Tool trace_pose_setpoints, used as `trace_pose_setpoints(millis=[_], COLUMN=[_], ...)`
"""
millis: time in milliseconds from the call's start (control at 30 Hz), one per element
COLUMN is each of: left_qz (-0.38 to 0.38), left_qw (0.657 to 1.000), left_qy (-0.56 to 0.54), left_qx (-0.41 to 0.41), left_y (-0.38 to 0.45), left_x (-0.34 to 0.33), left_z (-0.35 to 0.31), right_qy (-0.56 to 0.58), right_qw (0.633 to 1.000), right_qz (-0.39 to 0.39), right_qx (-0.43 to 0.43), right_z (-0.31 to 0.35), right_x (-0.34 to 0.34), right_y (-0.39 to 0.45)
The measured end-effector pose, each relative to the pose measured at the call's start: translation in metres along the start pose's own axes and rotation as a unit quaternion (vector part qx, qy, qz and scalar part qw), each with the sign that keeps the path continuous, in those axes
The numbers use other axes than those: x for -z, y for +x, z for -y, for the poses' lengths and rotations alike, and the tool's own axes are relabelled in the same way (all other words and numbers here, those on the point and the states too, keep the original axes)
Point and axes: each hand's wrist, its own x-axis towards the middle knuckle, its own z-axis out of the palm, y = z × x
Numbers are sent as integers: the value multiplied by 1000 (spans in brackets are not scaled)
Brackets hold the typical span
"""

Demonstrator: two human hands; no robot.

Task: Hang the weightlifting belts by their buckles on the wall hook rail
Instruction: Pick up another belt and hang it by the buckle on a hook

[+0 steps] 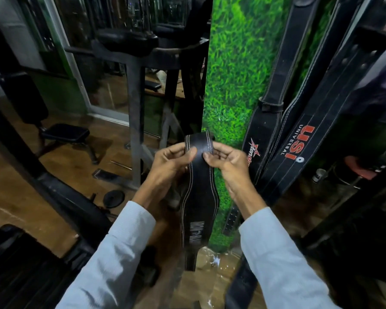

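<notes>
Both hands pinch the upper end of a black weightlifting belt point(200, 197) with white stitching: the left hand point(169, 161) grips its left edge, the right hand point(228, 161) its right edge, thumbs on the face. The belt hangs down between the pale blue sleeves point(112, 259). Two more black belts point(294, 148) hang against the green grass-print wall point(234, 74) to the right.

Weightlifting belts visible: three in total. One belt point(198, 197) is held up in two hands, the left hand point(169, 161) and right hand point(230, 162). Two belts hang against the green wall: one with a star logo point(263, 130), one marked USI point(303, 134). Weight plates on floor point(114, 198): one.
</notes>
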Motion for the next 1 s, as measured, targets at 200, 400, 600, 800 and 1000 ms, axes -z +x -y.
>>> trace_pose_setpoints(millis=[200,400,600,800,1000], left_qz=[-52,-36,-14,-73,-79], left_qw=[998,998,996,989,987], left_qy=[-44,-12,-33,38,38], left_qx=[10,-41,-79,-121,-134], left_y=[29,10,8,10,0], left_x=[-3,-15,-19,-15,-14], left_z=[5,38,9,3,15], right_qy=[-31,7,-68,-125,-122], right_qw=[998,998,992,992,987], right_qz=[-40,-67,-81,0,-92], right_qx=[-43,2,72,15,59], right_z=[-23,16,17,14,35], right_x=[3,15,8,15,53], right_y=[-14,-3,-11,-21,-19])
